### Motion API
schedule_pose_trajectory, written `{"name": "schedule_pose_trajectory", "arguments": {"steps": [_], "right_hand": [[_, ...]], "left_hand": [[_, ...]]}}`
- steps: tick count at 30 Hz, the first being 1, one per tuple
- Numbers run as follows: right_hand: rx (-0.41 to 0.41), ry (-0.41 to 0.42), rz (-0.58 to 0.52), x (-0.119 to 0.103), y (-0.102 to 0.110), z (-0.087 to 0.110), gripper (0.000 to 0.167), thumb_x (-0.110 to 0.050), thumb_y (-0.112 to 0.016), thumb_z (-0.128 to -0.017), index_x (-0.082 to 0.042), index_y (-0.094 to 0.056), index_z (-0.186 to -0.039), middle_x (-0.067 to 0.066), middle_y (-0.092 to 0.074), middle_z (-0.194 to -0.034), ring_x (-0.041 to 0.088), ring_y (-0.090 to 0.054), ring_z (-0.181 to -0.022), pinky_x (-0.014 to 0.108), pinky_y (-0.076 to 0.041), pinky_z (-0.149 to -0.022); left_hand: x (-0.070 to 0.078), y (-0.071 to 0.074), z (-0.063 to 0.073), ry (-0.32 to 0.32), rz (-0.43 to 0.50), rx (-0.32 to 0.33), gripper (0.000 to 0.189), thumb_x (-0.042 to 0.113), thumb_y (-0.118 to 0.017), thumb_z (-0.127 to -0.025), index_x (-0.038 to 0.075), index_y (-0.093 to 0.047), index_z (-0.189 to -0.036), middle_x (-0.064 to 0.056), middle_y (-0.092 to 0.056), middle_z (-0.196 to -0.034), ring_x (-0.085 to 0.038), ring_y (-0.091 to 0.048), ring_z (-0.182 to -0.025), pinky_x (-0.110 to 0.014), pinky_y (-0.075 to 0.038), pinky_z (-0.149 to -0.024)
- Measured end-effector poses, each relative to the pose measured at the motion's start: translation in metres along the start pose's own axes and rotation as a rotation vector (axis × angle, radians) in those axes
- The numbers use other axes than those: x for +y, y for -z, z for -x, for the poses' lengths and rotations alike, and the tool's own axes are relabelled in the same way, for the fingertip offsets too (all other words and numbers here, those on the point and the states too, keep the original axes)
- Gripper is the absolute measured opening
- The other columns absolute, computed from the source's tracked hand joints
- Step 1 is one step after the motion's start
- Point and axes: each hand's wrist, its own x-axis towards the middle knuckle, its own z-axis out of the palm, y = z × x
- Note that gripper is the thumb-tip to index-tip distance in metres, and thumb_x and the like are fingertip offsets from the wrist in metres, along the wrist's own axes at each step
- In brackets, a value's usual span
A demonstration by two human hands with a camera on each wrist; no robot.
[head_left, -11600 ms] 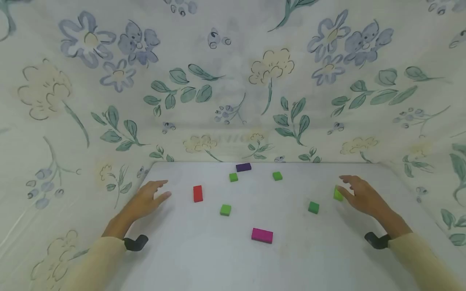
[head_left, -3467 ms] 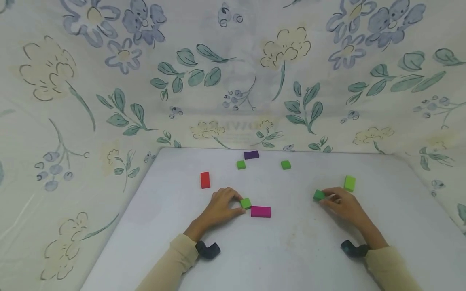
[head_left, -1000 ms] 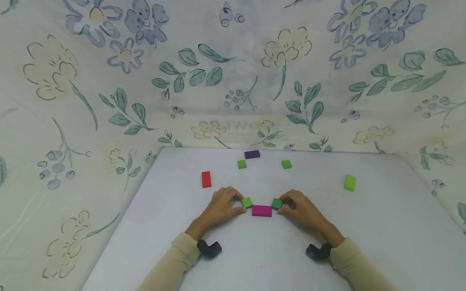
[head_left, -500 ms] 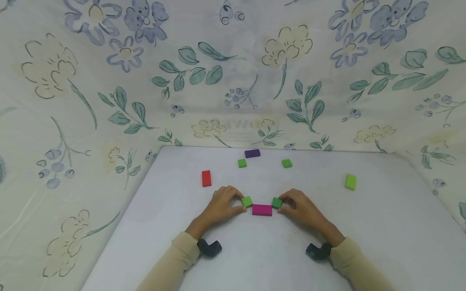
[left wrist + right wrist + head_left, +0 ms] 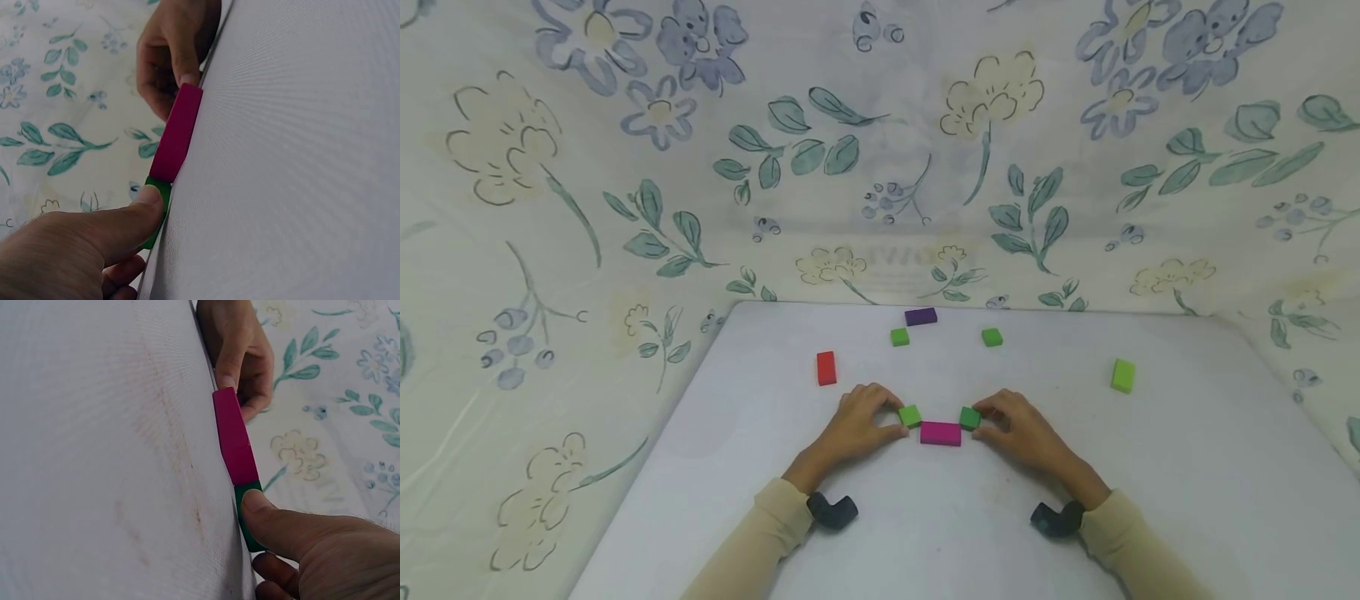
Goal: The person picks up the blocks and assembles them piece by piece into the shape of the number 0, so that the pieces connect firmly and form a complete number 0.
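Near the middle of the white table lies a magenta block (image 5: 941, 433), long side across. My left hand (image 5: 855, 426) pinches a light green block (image 5: 910, 416) at its left end. At the right end, my right hand (image 5: 1019, 431) pinches a dark green block (image 5: 970, 418) between thumb and fingers. Both green blocks touch or nearly touch the magenta block (image 5: 177, 134) at its far corners. In the right wrist view the thumb (image 5: 256, 501) presses on the dark green block (image 5: 251, 536), which meets the end of the magenta one.
A red block (image 5: 826, 367) lies beyond my left hand. Farther back are a purple block (image 5: 921, 317) and two small green blocks, one left (image 5: 900, 337) and one right (image 5: 992, 337). A lime block (image 5: 1123, 376) lies at the right. Flowered cloth (image 5: 880, 167) rises behind the table (image 5: 737, 350).
Over the earlier frames, my left hand brought the light green block to the magenta block, then my right hand carried the dark green one leftward to its other end. Both hands stay still in the last second.
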Motion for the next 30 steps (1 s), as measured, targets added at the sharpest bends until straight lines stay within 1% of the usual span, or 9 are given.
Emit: {"name": "schedule_pose_trajectory", "arguments": {"steps": [5,9,17,25,28,30], "right_hand": [[-0.009,-0.015,-0.008,0.0009,-0.0007,0.0001,0.036,-0.022,-0.079,-0.085,-0.014,-0.067,-0.117,-0.006,-0.064,-0.103,0.012,-0.058,-0.098,0.030,-0.052,-0.085],[0.000,-0.019,0.002,0.0011,-0.0010,0.0011,0.036,-0.021,-0.080,-0.084,-0.014,-0.067,-0.117,-0.006,-0.063,-0.102,0.012,-0.058,-0.097,0.029,-0.052,-0.084],[0.008,-0.005,0.000,0.0037,-0.0026,0.0023,0.037,-0.022,-0.080,-0.084,-0.014,-0.067,-0.117,-0.005,-0.064,-0.102,0.012,-0.057,-0.097,0.028,-0.052,-0.083],[-0.005,-0.009,-0.013,0.0039,0.0012,-0.0013,0.044,-0.024,-0.080,-0.084,-0.013,-0.064,-0.123,-0.003,-0.062,-0.107,0.013,-0.058,-0.100,0.030,-0.052,-0.084],[-0.010,-0.028,-0.034,0.0036,0.0032,-0.0023,0.045,-0.024,-0.080,-0.085,-0.012,-0.064,-0.124,-0.001,-0.062,-0.108,0.014,-0.058,-0.100,0.030,-0.052,-0.085],[-0.019,-0.068,-0.074,0.0028,0.0067,-0.0022,0.043,-0.025,-0.078,-0.086,-0.012,-0.063,-0.125,0.000,-0.063,-0.110,0.015,-0.059,-0.100,0.029,-0.053,-0.085]], "left_hand": [[0.0002,-0.0007,-0.0006,0.002,-0.005,-0.001,0.032,0.034,-0.079,-0.084,0.019,-0.068,-0.109,0.004,-0.064,-0.113,-0.018,-0.053,-0.113,-0.039,-0.038,-0.093],[0.0016,-0.0004,-0.0007,0.001,-0.006,-0.007,0.032,0.034,-0.079,-0.084,0.019,-0.068,-0.110,0.003,-0.064,-0.113,-0.019,-0.053,-0.115,-0.040,-0.038,-0.093],[0.0019,-0.0004,-0.0008,0.000,-0.015,-0.015,0.032,0.034,-0.078,-0.085,0.019,-0.068,-0.111,0.003,-0.064,-0.114,-0.020,-0.052,-0.116,-0.039,-0.037,-0.092],[0.0026,0.0019,-0.0023,-0.002,-0.009,-0.012,0.033,0.035,-0.078,-0.086,0.019,-0.068,-0.113,0.002,-0.064,-0.116,-0.020,-0.052,-0.117,-0.039,-0.037,-0.093],[0.0029,0.0025,-0.0023,-0.006,-0.005,-0.012,0.033,0.035,-0.077,-0.086,0.018,-0.068,-0.113,0.002,-0.063,-0.117,-0.020,-0.052,-0.116,-0.039,-0.037,-0.093],[0.0029,0.0020,-0.0021,-0.011,-0.008,-0.012,0.034,0.035,-0.078,-0.086,0.018,-0.068,-0.113,0.002,-0.063,-0.116,-0.019,-0.052,-0.115,-0.039,-0.037,-0.092]]}}
